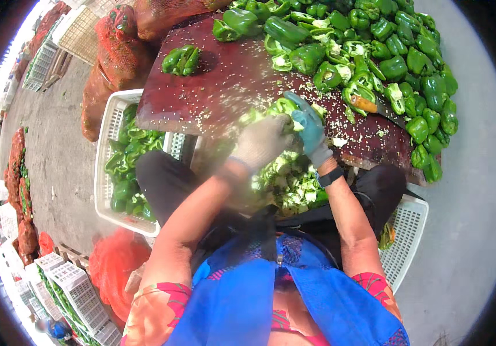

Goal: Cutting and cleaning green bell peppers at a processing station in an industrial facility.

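My right hand, in a teal-coated glove, is closed around a pale green piece of bell pepper above the table's near edge. Right beside it is my left hand in a whitish knitted glove, blurred by motion. Its fingers are smeared, with some blurred green pepper at their far side. Below both hands, between my knees, lies a heap of pepper cores and scraps. A knife with an orange-yellow handle rests to the right among cut peppers, its blade pointing right.
Whole and cut green bell peppers are piled on the right of the seed-strewn dark red table. One pepper sits alone at left. A white crate holds opened peppers; another crate stands right. Red mesh sacks stand far left.
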Demonstrator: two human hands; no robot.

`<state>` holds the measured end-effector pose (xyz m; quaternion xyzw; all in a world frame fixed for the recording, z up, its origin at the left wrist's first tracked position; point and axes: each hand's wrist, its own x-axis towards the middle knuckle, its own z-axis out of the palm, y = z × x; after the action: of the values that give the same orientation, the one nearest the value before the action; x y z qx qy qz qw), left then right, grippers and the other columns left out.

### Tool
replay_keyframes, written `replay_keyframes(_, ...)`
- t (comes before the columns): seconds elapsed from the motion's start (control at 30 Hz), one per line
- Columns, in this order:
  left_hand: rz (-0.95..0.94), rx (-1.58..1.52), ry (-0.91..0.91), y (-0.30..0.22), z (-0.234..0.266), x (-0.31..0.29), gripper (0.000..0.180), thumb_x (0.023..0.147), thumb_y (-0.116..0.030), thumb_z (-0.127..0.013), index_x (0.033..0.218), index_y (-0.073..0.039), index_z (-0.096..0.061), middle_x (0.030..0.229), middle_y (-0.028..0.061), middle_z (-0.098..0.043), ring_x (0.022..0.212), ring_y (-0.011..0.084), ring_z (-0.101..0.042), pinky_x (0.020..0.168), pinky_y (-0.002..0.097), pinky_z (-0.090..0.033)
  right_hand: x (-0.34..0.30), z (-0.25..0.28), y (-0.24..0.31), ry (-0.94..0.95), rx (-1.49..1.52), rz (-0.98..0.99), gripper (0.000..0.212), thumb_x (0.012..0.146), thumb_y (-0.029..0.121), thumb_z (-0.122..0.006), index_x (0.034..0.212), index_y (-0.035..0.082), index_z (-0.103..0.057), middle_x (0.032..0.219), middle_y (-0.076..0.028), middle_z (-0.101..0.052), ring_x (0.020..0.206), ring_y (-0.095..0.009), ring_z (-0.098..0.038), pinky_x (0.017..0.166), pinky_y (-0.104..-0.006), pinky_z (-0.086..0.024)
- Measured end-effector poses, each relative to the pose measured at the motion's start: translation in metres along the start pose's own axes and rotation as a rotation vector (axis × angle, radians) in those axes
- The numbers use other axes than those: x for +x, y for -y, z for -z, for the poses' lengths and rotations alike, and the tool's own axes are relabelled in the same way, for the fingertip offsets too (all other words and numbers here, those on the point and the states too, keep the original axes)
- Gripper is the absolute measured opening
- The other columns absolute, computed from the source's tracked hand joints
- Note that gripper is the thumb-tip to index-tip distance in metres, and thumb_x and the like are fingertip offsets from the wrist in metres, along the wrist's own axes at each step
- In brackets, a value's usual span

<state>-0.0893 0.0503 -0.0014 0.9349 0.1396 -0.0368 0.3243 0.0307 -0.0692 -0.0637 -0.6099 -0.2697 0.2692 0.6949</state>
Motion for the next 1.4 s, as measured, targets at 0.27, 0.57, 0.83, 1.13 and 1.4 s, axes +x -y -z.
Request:
replay_keyframes(0.27,-0.034,-0.111,0.073,0.011,-0.002,0.023,0.027,0.090,-0.031,-0.061,0.099,-0.007,-0.068,0.091,0.0212,-0.070,0.086,0.0412,-0.069,0.077,0.0503,-0.055,0.001,-0.004,0.002,0.040,-0.124,0.024,0.052,0.094,0.014,-0.044,0.142,-0.002,-0.055,0.145,-0.013,-0.057,0.132,-0.021,-0.052,0.116,-0.0346,-0.036)
replay_keyframes(0.57,0.238,-0.824,0.024,0.007,0.010,-0.018,0.019,0.090,-0.019,-0.065,0.094,-0.001,-0.068,0.081,0.0105,-0.070,0.074,0.0147,-0.067,0.068,0.0324,-0.053,0.001,0.019,-0.009,-0.113,0.475,-0.116,0.054,0.092,0.020,-0.050,0.143,0.002,-0.053,0.127,-0.006,-0.065,0.111,-0.016,-0.063,0.090,-0.0286,-0.055)
replay_keyframes(0.83,-0.042,-1.151,-0.454,0.076,0.009,-0.017,0.042,0.094,-0.003,-0.059,0.135,-0.001,-0.052,0.106,0.0123,-0.068,0.092,0.0255,-0.069,0.075,0.0369,-0.059,-0.005,-0.006,0.132,-0.181,-0.674,0.702,0.055,0.083,0.008,-0.060,0.138,0.003,-0.059,0.140,-0.014,-0.059,0.127,-0.029,-0.058,0.102,-0.0352,-0.050)
replay_keyframes(1.13,-0.161,-1.275,-0.277,-0.035,0.052,0.033,0.054,0.095,-0.010,-0.054,0.148,-0.004,-0.046,0.138,0.0186,-0.058,0.127,0.0270,-0.058,0.108,0.0374,-0.045,0.009,-0.011,0.190,0.327,-1.271,0.636,0.052,0.077,0.004,-0.064,0.128,0.001,-0.063,0.134,-0.017,-0.061,0.115,-0.035,-0.062,0.097,-0.0407,-0.052)
replay_keyframes(1.4,0.141,-0.256,-0.115,-0.014,0.064,-0.003,0.043,0.092,-0.029,-0.060,0.129,-0.006,-0.065,0.119,0.0220,-0.069,0.112,0.0368,-0.066,0.100,0.0420,-0.049,-0.016,0.021,0.185,-0.085,-0.430,0.432,0.059,0.081,-0.010,-0.059,0.139,-0.001,-0.055,0.139,-0.012,-0.058,0.122,-0.022,-0.059,0.102,-0.0337,-0.049)
